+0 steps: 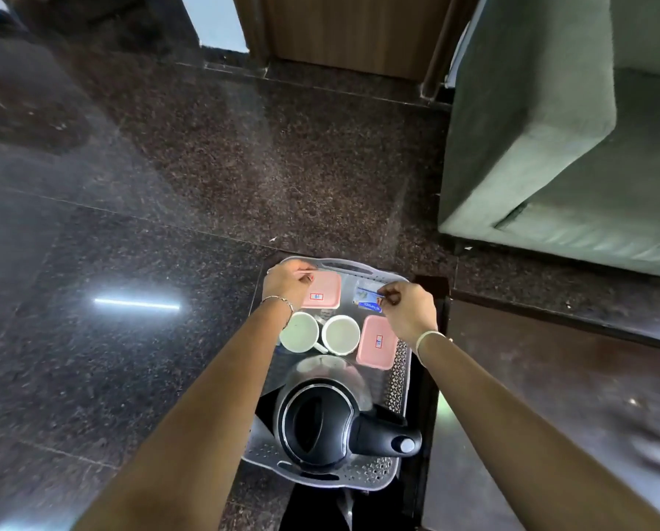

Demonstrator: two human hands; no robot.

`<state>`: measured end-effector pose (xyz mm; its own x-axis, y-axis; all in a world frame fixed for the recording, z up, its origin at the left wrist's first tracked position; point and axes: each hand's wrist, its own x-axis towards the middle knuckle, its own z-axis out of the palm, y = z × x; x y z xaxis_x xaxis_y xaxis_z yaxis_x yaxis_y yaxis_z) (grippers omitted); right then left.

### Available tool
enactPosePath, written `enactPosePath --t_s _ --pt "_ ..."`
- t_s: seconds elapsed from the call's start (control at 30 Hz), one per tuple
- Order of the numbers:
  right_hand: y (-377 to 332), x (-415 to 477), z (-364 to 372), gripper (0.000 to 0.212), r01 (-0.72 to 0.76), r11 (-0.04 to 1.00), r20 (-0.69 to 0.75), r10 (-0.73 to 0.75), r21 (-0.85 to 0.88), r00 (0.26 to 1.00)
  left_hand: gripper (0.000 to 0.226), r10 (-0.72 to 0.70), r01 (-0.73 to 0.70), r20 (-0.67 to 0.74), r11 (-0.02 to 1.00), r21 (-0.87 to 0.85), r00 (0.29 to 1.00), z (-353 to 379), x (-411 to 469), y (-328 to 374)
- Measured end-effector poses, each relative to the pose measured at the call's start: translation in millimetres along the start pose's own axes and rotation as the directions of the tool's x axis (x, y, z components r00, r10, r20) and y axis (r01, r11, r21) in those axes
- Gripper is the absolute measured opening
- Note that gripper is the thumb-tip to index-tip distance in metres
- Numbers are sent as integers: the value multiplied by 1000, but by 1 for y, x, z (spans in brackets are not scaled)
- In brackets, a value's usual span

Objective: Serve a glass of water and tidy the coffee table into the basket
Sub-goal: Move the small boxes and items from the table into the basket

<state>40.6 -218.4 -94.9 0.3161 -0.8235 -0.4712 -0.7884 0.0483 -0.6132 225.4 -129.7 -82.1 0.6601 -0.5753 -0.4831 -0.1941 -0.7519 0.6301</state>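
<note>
Polished dark granite floor point(167, 185) fills the scene, with a grey-green upholstered sofa point(550, 147) beyond the right hand and a dark glossy table point(550, 396) just beside that forearm. Between the two forearms sits a grey perforated plastic basket point(397, 381) with a cut-out handle at its far rim. The left hand point(288, 281) is curled at the basket's far left corner, fingers bent over the rim beside a pink rectangular lidded box point(320, 290); whether it grips the rim or the box cannot be told. The right hand point(406, 310) is closed in a pinch on a small clear packet with blue print point(366, 297) lying in the far right part of the basket. Nearer the wrists stand two white round cups point(339, 334), empty as far as shows, the left one partly hidden by the left wrist, which wears a thin bracelet. Next to them, under the right wrist with its pale band, lies a second pink box point(376, 342) bearing a small label too blurred to read. Closest to the person, a black-lidded kettle point(316, 419) with a clear body and black handle fills the near end of the basket. What the basket rests on is hidden, dark and hard to make out.
</note>
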Motion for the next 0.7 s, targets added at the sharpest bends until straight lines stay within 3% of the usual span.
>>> enactPosePath --t_s 0.1,0.37,0.7 --pt "-5 7 10 18 20 998 26 -18 -64 1000 22 51 -53 33 997 50 998 7 6 -10" --pt "-6 24 33 33 63 945 72 -42 -321 997 37 117 -140 83 917 374 990 13 20 -27" --pt "0 32 52 35 25 944 38 -13 -328 999 27 213 -257 144 810 527 966 15 25 -37"
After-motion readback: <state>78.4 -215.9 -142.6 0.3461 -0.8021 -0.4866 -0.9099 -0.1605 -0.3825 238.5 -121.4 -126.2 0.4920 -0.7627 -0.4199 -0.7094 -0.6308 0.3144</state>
